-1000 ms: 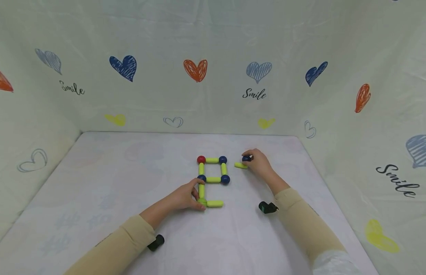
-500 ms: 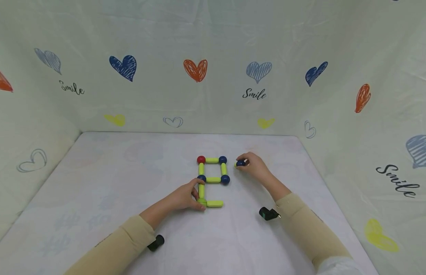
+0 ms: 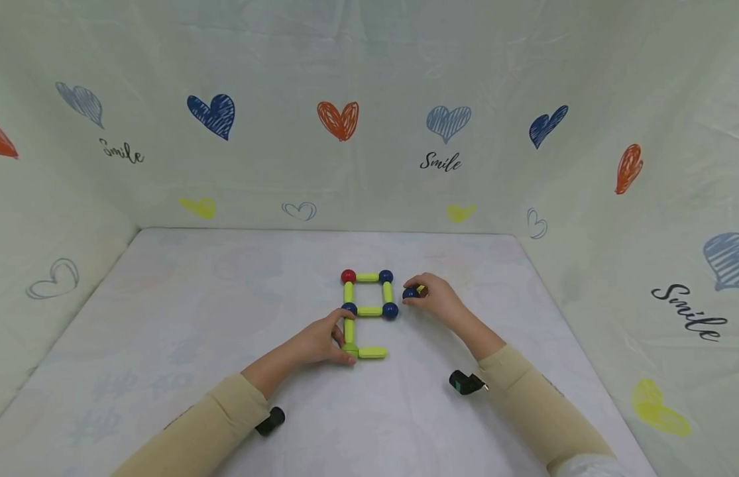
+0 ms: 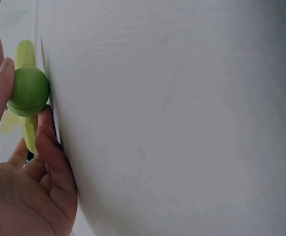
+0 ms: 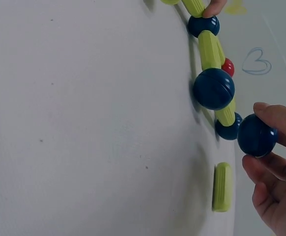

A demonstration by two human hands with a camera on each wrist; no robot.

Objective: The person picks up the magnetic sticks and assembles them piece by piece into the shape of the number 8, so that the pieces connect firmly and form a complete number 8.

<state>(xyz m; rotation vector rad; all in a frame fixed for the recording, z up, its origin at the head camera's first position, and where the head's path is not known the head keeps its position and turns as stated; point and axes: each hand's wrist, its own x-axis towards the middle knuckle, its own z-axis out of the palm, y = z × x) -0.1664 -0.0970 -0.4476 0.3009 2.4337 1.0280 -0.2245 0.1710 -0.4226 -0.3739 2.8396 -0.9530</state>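
Note:
In the head view, yellow-green magnetic rods and balls form a closed square with a leg below it. A red ball [image 3: 348, 277] marks one corner; blue balls, such as the one at the lower right corner [image 3: 390, 311], mark the others. My left hand [image 3: 312, 341] holds the leg's green ball [image 4: 29, 91], thumb against it, while a fingertip touches the blue ball [image 3: 349, 309] above. A rod [image 3: 372, 353] extends right from the green ball. My right hand [image 3: 437, 296] pinches a separate blue ball [image 5: 257, 135] between thumb and fingers, just right of the square.
A loose yellow-green rod [image 5: 222, 187] lies on the table by my right hand, partly hidden in the head view. Black wrist devices [image 3: 466, 382] hang beneath both sleeves. A heart-printed cloth [image 3: 369, 165] walls the table's [image 3: 226, 265] back and sides.
My right hand has moved left and toward me with the blue ball, past the loose rod and closer to the square. The left hand stays in place.

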